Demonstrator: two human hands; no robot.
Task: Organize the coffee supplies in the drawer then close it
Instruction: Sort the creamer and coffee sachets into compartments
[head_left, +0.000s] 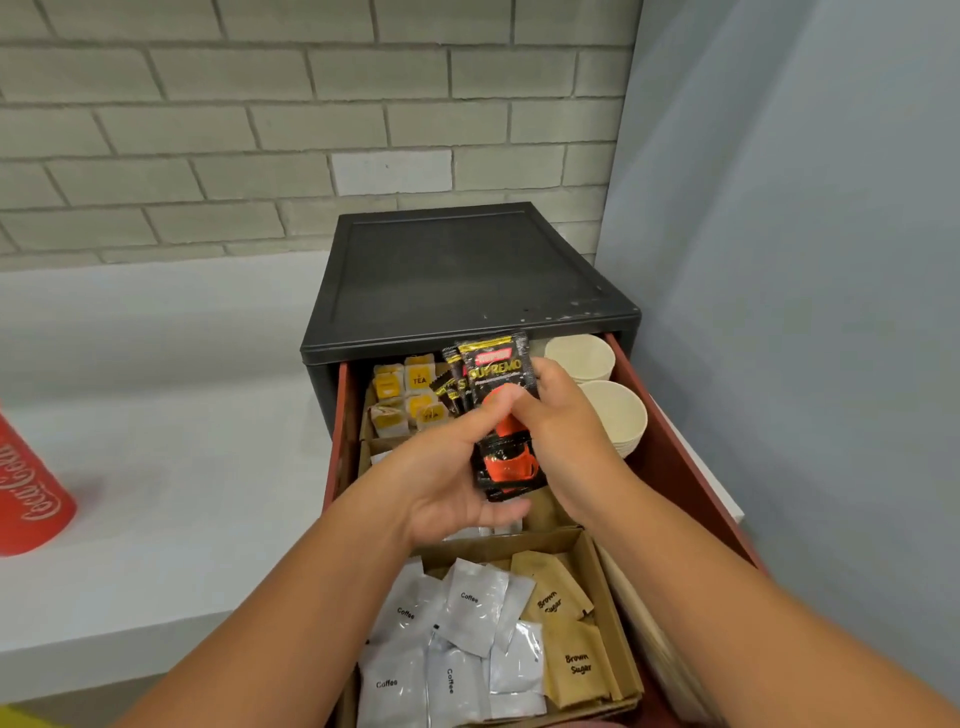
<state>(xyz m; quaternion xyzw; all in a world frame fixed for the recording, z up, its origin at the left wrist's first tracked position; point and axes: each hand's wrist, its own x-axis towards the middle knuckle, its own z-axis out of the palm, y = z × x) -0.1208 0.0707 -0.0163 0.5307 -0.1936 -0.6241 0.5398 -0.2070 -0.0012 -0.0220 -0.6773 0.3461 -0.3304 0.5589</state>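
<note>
A red drawer (675, 447) stands pulled out of a black cabinet (462, 275). Both hands hold a stack of black-and-orange coffee sachets (498, 369) above the drawer's middle. My left hand (447, 467) grips the stack from the left with the thumb on its front. My right hand (566, 431) grips it from the right. More black sachets (452, 389) stand in the back compartment beside yellow tea bags (410, 395). White "Coffee" packets (447, 644) and brown sugar packets (566, 634) lie in the front cardboard compartment.
Two stacks of paper cups (618, 410) lie along the drawer's right side. The cabinet stands on a white counter (156, 467) against a grey brick wall; a pale wall rises on the right. A red Coca-Cola container (26, 493) stands at the left edge.
</note>
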